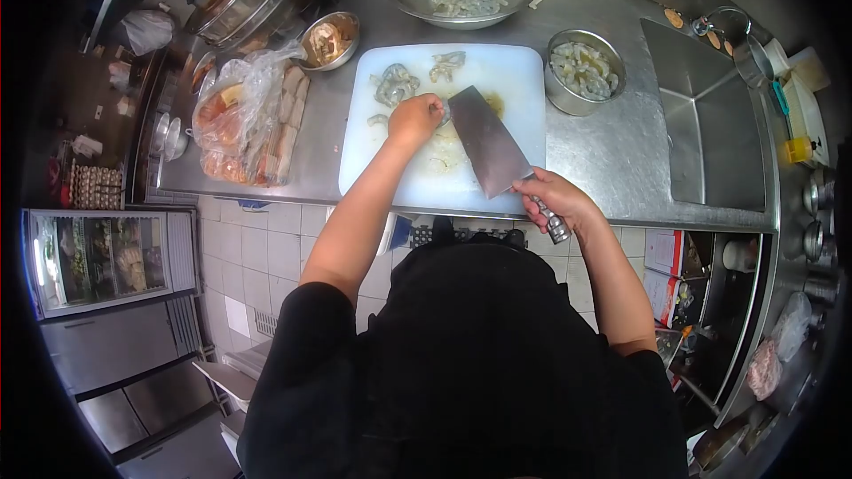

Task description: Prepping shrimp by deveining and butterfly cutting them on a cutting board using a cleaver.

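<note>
A cleaver [489,143] with a metal handle is gripped in my right hand [556,203] at the front right of the white cutting board [373,173]; its blade slants up and left across the board. My left hand [415,121] has curled fingers by the blade's far corner, on a peeled shrimp [445,113] that shows only in part. Behind that hand lies a pile of raw shrimp [395,83], with a smaller group of shrimp [447,65] to its right. Wet residue marks the board.
Behind the board stands a large metal bowl [426,10] of shrimp. A metal pot [576,103] with shrimp stands at right, before a sink [715,140]. Left are a small metal bowl [351,30] and bagged raw meat [226,120].
</note>
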Motion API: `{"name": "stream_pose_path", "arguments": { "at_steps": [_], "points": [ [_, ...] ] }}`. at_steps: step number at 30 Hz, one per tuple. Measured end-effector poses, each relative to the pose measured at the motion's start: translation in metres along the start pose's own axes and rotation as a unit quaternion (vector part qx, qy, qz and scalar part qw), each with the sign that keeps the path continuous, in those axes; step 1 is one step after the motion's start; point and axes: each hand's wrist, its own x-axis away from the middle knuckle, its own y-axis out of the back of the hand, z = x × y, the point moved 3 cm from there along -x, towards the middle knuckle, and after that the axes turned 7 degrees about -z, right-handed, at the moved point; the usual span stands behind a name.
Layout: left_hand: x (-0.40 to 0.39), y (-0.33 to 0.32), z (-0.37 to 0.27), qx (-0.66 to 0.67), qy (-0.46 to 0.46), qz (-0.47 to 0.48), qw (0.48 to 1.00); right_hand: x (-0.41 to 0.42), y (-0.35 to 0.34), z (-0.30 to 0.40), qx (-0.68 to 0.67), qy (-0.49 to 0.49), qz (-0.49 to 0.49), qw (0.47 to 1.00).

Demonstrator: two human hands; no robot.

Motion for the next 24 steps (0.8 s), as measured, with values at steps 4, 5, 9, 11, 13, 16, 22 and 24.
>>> {"name": "stream_pose_path", "arguments": {
  "at_steps": [4,5,9,11,13,16,22,24],
  "points": [
    [0.003,-0.009,0.007,0.065,0.032,-0.032,0.997,0.008,-0.006,-0.015,0.010,-0.025,0.008,1.000],
    [0.003,-0.013,0.007,0.066,0.032,-0.030,0.997,0.011,-0.008,-0.017,0.009,-0.027,0.007,1.000],
    [0.004,-0.020,0.009,0.138,0.127,-0.030,0.982,0.021,-0.020,-0.028,-0.012,-0.036,0.004,0.999],
    [0.006,-0.021,0.011,0.156,0.135,-0.037,0.978,0.028,-0.024,-0.029,-0.021,-0.034,-0.013,0.999],
    [0.007,-0.018,0.007,0.162,0.139,-0.016,0.977,0.035,-0.023,-0.030,-0.004,-0.023,-0.021,0.999],
    [0.007,-0.020,0.011,0.183,0.124,-0.023,0.975,0.041,-0.024,-0.024,0.045,0.002,-0.048,0.998],
    [0.006,-0.022,0.013,0.185,0.131,-0.014,0.974,0.037,-0.032,-0.012,0.153,0.047,-0.080,0.984],
    [0.007,-0.022,0.013,0.186,0.129,-0.012,0.974,0.036,-0.032,-0.011,0.182,0.053,-0.077,0.979]
  ]
}}
